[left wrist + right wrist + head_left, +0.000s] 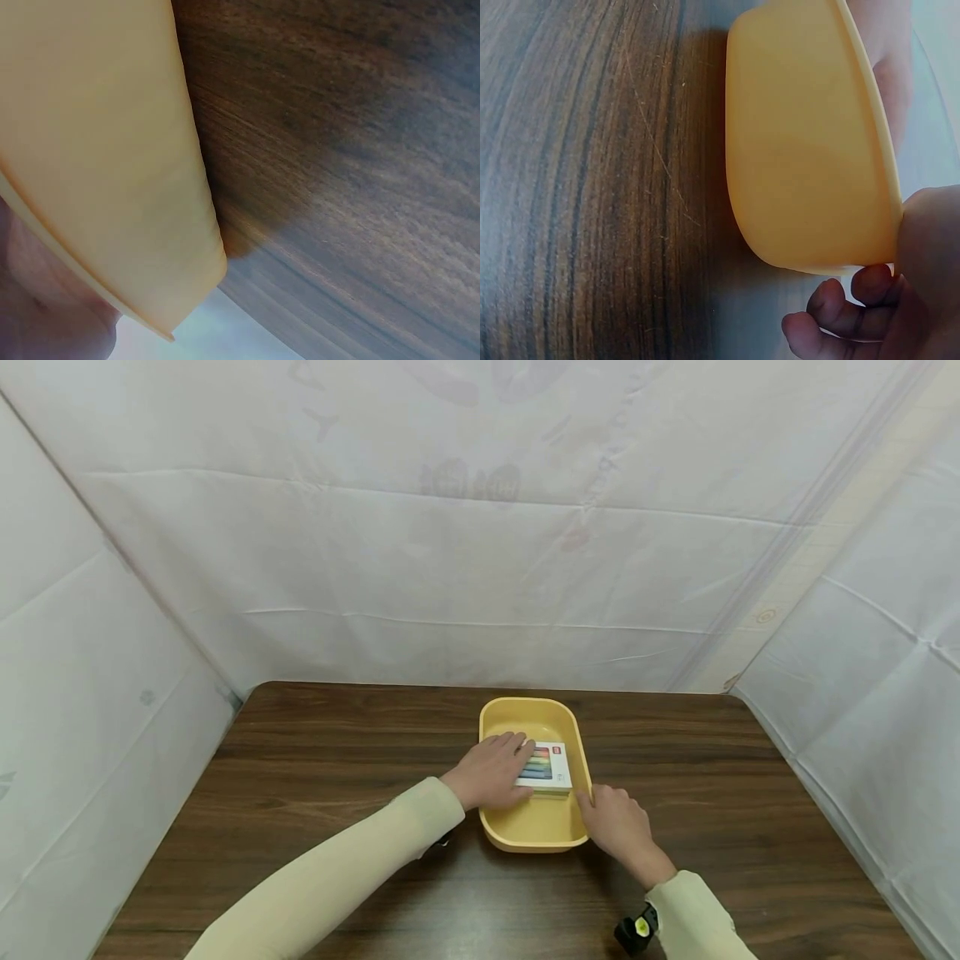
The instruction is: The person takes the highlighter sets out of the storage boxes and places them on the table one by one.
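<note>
Yellow tub (543, 823) pinched by right fingers (838, 309); left fingers (526, 752) spanning white box (556, 767), grip unclear.

We can read no text: the small red label (557, 750) on the white box (562, 770) and faint marks (471, 483) on the white sheet (480, 568) stay illegible.

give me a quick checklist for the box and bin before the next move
1. Yellow bin on the wooden table: ok, base down, opening up.
2. Right hand on the bin: ok, it grips the rim at the right near side.
3. White box within the bin's walls: ok, printed face up.
4. Left hand holding the box: cannot tell; it covers the box's left part, hiding its grip.
5. Box fully in sight: not ok, the left hand covers part.
</note>
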Demonstrator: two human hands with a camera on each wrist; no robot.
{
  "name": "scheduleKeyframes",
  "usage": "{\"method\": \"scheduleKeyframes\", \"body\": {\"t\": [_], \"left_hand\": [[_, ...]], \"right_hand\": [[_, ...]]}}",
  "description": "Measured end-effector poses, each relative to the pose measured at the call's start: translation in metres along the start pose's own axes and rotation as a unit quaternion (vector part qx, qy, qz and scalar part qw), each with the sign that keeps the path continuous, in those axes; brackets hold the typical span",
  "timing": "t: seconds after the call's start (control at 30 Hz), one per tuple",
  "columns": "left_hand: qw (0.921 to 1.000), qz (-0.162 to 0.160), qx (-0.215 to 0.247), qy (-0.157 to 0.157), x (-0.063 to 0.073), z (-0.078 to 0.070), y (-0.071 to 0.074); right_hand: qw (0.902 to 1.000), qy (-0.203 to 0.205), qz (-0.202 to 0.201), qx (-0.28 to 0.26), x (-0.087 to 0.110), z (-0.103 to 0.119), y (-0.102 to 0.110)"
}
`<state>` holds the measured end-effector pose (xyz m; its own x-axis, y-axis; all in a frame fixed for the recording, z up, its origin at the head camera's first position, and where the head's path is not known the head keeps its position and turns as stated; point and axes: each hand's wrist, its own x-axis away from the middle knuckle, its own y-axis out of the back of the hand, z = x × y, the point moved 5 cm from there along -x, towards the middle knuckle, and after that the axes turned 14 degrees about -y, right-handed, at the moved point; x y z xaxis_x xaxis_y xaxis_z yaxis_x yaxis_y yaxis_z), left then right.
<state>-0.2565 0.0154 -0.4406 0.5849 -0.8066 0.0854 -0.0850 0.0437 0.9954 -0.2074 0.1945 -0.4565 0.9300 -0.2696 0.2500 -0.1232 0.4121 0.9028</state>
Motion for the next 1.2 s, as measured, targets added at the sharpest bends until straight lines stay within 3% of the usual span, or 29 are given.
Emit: {"method": "scheduleKeyframes", "body": {"t": [1.2], "left_hand": [[0.9995, -0.009, -0.027, -0.016, 0.0001, -0.0039, 0.0054]], "right_hand": [[1.0, -0.002, -0.001, 0.007, 0.0011, 0.001, -0.0001]]}}
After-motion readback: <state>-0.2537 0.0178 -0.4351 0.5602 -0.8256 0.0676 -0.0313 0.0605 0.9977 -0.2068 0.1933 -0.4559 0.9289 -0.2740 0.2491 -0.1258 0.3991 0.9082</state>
